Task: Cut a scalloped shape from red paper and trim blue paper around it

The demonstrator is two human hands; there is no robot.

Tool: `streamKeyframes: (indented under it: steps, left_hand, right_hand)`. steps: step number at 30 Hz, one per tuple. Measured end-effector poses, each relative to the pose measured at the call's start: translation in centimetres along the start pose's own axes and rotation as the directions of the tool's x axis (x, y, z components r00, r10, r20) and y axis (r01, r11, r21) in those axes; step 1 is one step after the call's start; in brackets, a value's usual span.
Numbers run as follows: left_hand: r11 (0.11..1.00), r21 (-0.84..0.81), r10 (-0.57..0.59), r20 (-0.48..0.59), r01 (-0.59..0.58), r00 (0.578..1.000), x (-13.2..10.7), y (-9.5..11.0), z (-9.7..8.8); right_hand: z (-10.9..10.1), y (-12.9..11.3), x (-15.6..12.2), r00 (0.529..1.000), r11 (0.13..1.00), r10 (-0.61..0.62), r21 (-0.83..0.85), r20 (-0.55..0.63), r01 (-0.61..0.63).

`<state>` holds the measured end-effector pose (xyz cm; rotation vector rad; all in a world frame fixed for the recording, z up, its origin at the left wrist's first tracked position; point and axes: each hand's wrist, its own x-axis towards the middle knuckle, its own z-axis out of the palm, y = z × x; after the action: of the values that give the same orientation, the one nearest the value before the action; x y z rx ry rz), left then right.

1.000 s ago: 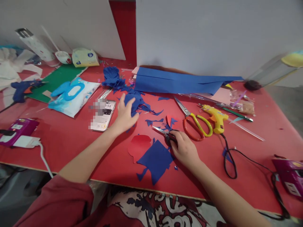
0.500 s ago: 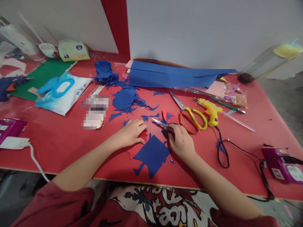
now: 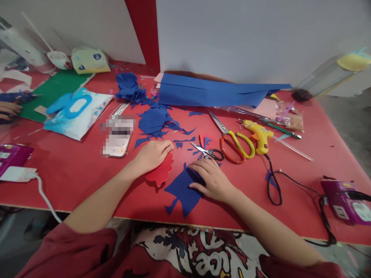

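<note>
Right hand (image 3: 213, 180) off scissors (image 3: 205, 151) | grip spread over blue paper (image 3: 184, 193) | left hand (image 3: 153, 155) pinching red cutout (image 3: 160, 172)

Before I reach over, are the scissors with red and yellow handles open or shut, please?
The scissors look shut: their blades meet in one tip.

red table (image 3: 72, 193) against pale panels (image 3: 246, 38), grey floor (image 3: 355, 125)

Bright red paper (image 3: 159, 174) at the left fingers (image 3: 167, 146); deep blue paper (image 3: 182, 193) under the right fingers (image 3: 200, 165). Just beyond these, small scissors (image 3: 206, 152) are silver and black; farther right, larger scissors (image 3: 233, 139) are silver, orange-red and yellow, and a glue gun (image 3: 261, 136) is yellow. The tabletop (image 3: 87, 181) around the fingers is red.
</note>
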<state>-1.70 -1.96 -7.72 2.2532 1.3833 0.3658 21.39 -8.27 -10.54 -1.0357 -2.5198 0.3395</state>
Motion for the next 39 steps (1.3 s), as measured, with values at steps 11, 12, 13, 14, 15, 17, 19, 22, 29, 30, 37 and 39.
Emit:
streamKeyframes:
  steps: [11, 12, 13, 14, 15, 17, 19, 22, 29, 30, 37, 39]
  left_hand:
    - [0.975, -0.219, -0.019, 0.036, 0.026, 0.999, -0.3, 0.9, 0.7]
    - [0.968, -0.249, -0.031, 0.017, 0.034, 0.999, -0.3, 0.9, 0.7]
    - [0.96, -0.278, -0.045, -0.008, 0.041, 0.999, -0.3, 0.9, 0.7]
    - [0.951, -0.306, -0.062, -0.04, 0.047, 0.997, -0.3, 0.9, 0.7]
    - [0.941, -0.333, -0.083, -0.076, 0.053, 0.994, -0.3, 0.9, 0.7]
    - [0.922, -0.381, -0.132, -0.146, 0.067, 0.98, -0.3, 0.8, 0.7]
    - [0.904, -0.42, -0.184, -0.204, 0.084, 0.962, -0.3, 0.9, 0.8]
    - [0.887, -0.452, -0.239, -0.264, 0.099, 0.934, -0.5, 1.2, 1.1]
    - [0.923, -0.375, -0.243, -0.383, 0.091, 0.891, -0.8, 1.6, 1.9]
    - [0.929, -0.359, -0.236, -0.394, 0.088, 0.888, -0.9, 1.6, 2.0]
    - [0.972, -0.136, 0.104, -0.475, -0.189, 0.874, -1.1, 1.9, 2.9]
    - [0.961, -0.113, 0.188, -0.406, -0.253, 0.894, -1.1, 2.0, 3.1]
  right_hand:
    - [-0.5, -0.6, 1.1, 0.971, 0.992, 0.036, 0.108, 0.234, -0.063]
    - [-0.6, -0.6, 1.2, 0.972, 0.989, 0.028, 0.132, 0.232, -0.06]
    - [-0.8, -0.5, 1.3, 0.976, 0.985, 0.027, 0.158, 0.216, -0.063]
    - [-1.0, -0.4, 1.4, 0.981, 0.979, 0.044, 0.186, 0.189, -0.079]
    - [-1.3, -0.3, 1.6, 0.986, 0.97, 0.084, 0.215, 0.146, -0.115]
    - [-1.7, 0.0, 2.0, 0.966, 0.913, 0.254, 0.318, 0.05, -0.256]
    - [-1.9, 0.3, 2.5, 0.882, 0.806, 0.47, 0.421, -0.027, -0.417]
    - [-1.4, 0.3, 3.1, 0.758, 0.664, 0.651, 0.516, -0.045, -0.541]
    - [0.3, -0.6, 3.3, 0.742, 0.653, 0.67, 0.506, -0.037, -0.564]
    - [0.3, -0.7, 3.3, 0.745, 0.665, 0.666, 0.49, -0.048, -0.563]
    - [0.1, -0.7, 3.4, 0.875, 0.746, 0.484, 0.508, 0.033, -0.432]
    - [0.0, -0.9, 3.4, 0.901, 0.756, 0.426, 0.517, 0.078, -0.402]
